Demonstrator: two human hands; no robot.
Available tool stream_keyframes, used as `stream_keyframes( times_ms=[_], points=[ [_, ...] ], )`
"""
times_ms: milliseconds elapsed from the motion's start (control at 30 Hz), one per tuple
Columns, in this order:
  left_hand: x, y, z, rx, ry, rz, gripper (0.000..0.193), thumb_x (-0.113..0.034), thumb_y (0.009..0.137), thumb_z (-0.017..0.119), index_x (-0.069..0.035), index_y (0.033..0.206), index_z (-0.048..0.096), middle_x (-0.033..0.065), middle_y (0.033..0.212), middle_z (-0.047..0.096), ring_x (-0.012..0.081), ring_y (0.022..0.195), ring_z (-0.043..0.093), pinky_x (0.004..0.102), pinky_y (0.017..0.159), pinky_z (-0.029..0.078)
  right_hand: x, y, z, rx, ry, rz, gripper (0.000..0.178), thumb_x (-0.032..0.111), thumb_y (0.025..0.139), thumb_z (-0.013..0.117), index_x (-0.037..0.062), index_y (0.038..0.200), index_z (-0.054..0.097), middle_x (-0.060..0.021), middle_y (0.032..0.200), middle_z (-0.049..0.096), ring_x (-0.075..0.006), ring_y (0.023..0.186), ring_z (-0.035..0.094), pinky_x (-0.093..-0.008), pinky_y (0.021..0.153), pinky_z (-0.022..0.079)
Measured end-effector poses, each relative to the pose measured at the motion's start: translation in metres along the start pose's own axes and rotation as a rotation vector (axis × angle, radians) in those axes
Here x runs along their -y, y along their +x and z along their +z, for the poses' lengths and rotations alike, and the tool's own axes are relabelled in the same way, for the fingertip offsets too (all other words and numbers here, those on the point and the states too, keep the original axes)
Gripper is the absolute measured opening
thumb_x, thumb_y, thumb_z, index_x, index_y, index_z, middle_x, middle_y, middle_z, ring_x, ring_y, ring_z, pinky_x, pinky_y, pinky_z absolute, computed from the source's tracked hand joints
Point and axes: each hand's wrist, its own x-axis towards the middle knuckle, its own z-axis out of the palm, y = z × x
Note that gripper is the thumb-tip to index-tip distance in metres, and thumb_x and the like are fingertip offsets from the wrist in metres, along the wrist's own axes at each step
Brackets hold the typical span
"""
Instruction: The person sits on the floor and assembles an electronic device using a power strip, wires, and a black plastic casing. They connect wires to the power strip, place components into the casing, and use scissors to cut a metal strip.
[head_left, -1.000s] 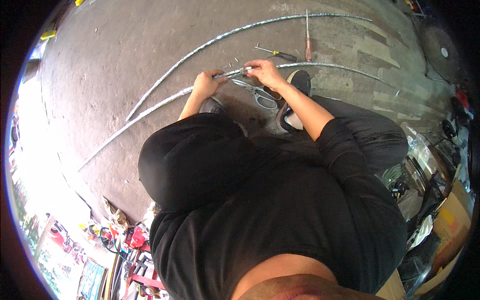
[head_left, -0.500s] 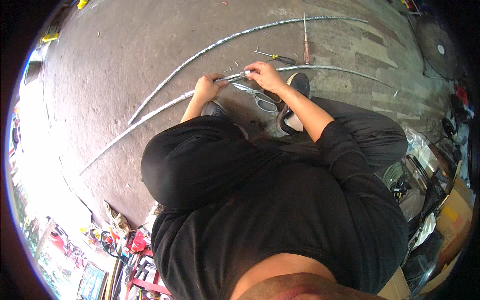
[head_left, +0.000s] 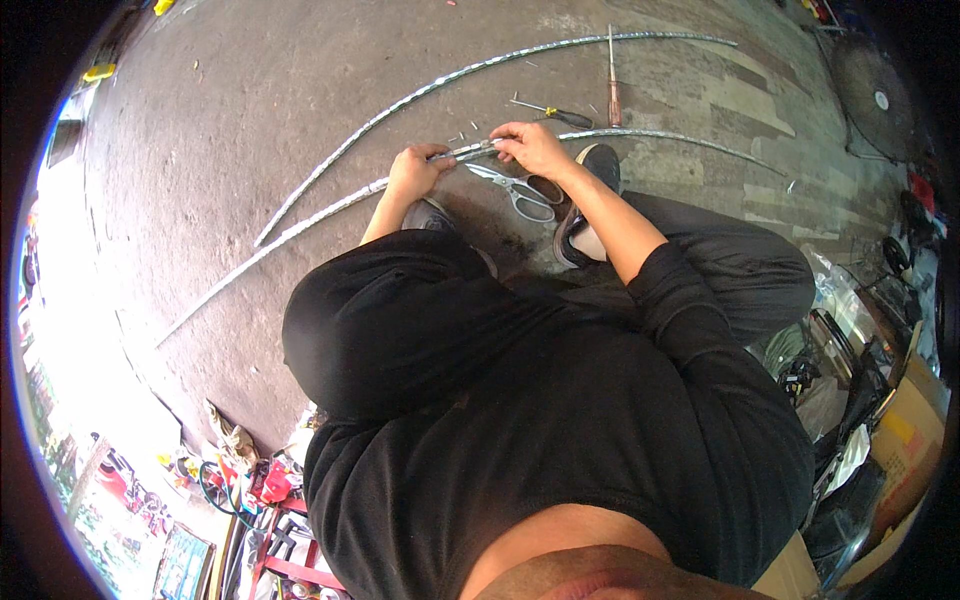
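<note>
A long, thin silvery strip (head_left: 660, 135) with a shiny wrapped-looking surface lies across the floor in front of me. My left hand (head_left: 415, 172) grips it near its middle, fingers closed around it. A short way to the right, the fingers of my right hand (head_left: 532, 148) pinch the same strip, at a pale, bright section between the hands. Whether a separate small piece is in that pinch cannot be made out. Scissors (head_left: 513, 187) with grey handles lie just below the strip, between my shoes. Beyond it, a second similar strip (head_left: 405, 101) curves across the floor.
A long screwdriver (head_left: 614, 100) and a smaller black-and-yellow-handled tool (head_left: 567, 118) lie past my right hand. Tiny metal pieces (head_left: 474, 125) are scattered near the strip. A fan (head_left: 870, 95) stands far right; a cardboard box (head_left: 905, 440) and clutter sit at lower right, more clutter at lower left.
My right fingers have shifted slightly on the strip, and the bright section by them shows a little differently. My left hand holds nearly the same spot.
</note>
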Motion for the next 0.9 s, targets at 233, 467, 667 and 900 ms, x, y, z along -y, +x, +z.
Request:
stream_keyframes(
  times_ms=[233, 467, 667, 900],
  points=[
    [0.0, 0.0, -0.001, 0.016, 0.028, -0.016, 0.033, -0.033, 0.081, 0.074, -0.012, 0.107, 0.073, 0.0176, 0.087, 0.071, 0.0308, 0.083, 0.07, 0.0397, 0.078, 0.052, 0.001, -0.011, 0.005, -0.129, -0.16, -0.242, 0.021, 0.009, 0.086, 0.067, 0.0008, 0.105, 0.07, -0.0079, 0.087, 0.07, -0.0132, 0.073, 0.067, -0.0275, 0.067, 0.053],
    [-0.008, -0.001, -0.005, 0.06, 0.008, -0.069, 0.034, -0.032, 0.081, 0.074, -0.01, 0.107, 0.073, 0.0166, 0.096, 0.072, 0.0273, 0.091, 0.069, 0.0362, 0.083, 0.051, 0.002, -0.01, 0.005, -0.06, 0.147, 0.046, 0.021, 0.015, 0.091, 0.064, 0.0028, 0.107, 0.069, -0.0092, 0.081, 0.07, -0.0154, 0.067, 0.067, -0.0297, 0.064, 0.053],
    [-0.006, -0.002, -0.003, 0.023, 0.029, -0.04, 0.032, -0.032, 0.08, 0.075, -0.013, 0.106, 0.074, 0.0156, 0.087, 0.072, 0.0279, 0.08, 0.07, 0.0381, 0.076, 0.052, 0.003, -0.011, 0.007, -0.092, -0.099, -0.076, 0.02, 0.016, 0.091, 0.063, 0.0022, 0.104, 0.069, -0.0085, 0.08, 0.07, -0.0151, 0.068, 0.067, -0.03, 0.065, 0.053],
    [-0.009, -0.004, -0.005, 0.052, 0.034, -0.035, 0.034, -0.03, 0.082, 0.074, -0.009, 0.108, 0.073, 0.0163, 0.098, 0.072, 0.0287, 0.094, 0.069, 0.0371, 0.084, 0.051, -0.002, -0.011, 0.01, -0.125, -0.093, -0.212, 0.016, 0.01, 0.091, 0.062, 0.0026, 0.103, 0.069, -0.0071, 0.083, 0.07, -0.0141, 0.072, 0.066, -0.0271, 0.069, 0.053]
  ],
)
